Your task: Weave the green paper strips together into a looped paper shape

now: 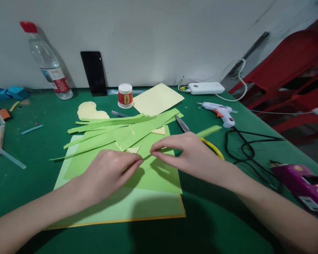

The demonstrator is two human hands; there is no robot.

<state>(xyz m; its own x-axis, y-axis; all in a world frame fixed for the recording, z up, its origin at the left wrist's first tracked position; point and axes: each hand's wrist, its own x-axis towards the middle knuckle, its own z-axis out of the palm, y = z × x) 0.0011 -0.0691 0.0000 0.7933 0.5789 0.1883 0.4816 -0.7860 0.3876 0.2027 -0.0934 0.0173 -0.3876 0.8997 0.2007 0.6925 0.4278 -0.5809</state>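
Over the green table (51, 120), the left hand (106, 174) and right hand (187, 151) are probably folding a paper strip (210, 131), fingertips seemingly clamped on it above the green sheet (161, 180), next calling for even pressure.

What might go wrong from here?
1. The green strip pinched in the left hand and right hand looks thin, so a tug might crease or tear it.
2. The scissors lie close by the right hand with a blade bare: possible nick.
3. The glue gun shows a lit light; its nozzle may be hot.
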